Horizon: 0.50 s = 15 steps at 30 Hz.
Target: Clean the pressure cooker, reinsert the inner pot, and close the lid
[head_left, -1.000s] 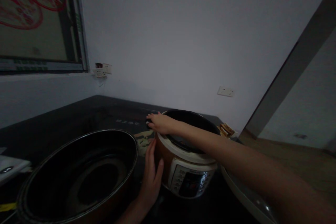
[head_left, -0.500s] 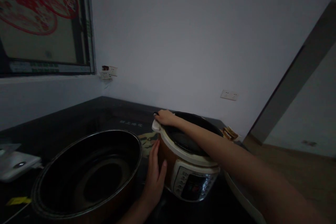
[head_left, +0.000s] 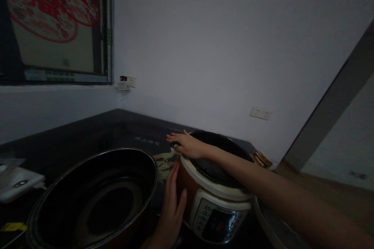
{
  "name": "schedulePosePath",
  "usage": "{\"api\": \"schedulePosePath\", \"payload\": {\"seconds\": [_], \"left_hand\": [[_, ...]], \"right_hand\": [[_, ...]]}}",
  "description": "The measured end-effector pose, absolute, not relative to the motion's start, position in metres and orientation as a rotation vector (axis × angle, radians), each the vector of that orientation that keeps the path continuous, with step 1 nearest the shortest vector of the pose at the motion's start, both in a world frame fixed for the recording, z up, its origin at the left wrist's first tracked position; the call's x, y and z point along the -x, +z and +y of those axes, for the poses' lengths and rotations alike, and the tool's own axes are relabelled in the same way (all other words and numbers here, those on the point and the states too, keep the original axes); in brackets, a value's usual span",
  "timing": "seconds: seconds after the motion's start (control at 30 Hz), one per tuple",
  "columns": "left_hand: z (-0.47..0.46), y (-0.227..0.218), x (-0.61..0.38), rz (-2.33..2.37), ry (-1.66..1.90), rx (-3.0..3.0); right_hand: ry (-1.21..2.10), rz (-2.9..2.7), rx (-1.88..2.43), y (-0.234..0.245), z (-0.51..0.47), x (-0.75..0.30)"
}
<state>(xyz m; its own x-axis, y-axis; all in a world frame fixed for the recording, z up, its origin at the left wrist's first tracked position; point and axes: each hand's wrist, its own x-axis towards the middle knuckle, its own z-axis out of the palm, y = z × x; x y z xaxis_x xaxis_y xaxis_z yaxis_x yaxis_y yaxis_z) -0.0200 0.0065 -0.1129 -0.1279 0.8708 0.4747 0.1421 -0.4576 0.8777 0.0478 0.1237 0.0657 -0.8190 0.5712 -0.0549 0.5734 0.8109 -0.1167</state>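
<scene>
On the dark worktop, left hand lies flat against the brown-and-white electric cooker, right hand spread on its far rim, steadying it; turning needs firmer grip.

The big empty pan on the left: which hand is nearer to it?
Left. The left hand lies flat on the electric pressure cooker's side, just beside the pan. The right hand rests on the cooker's far rim, farther away.

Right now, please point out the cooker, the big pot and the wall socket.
cooker point(head_left: 217, 223), head view, front control panel
big pot point(head_left: 96, 159), head view, far rim
wall socket point(head_left: 259, 113), head view, middle of the plate
</scene>
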Motion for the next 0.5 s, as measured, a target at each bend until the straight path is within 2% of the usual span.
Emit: {"api": "schedulePosePath", "payload": {"seconds": [0.5], "left_hand": [[0.006,-0.115,0.022,1.144,1.616,-1.606]], "right_hand": [[0.055,2.618,-1.675,0.058,0.218,-0.059]]}}
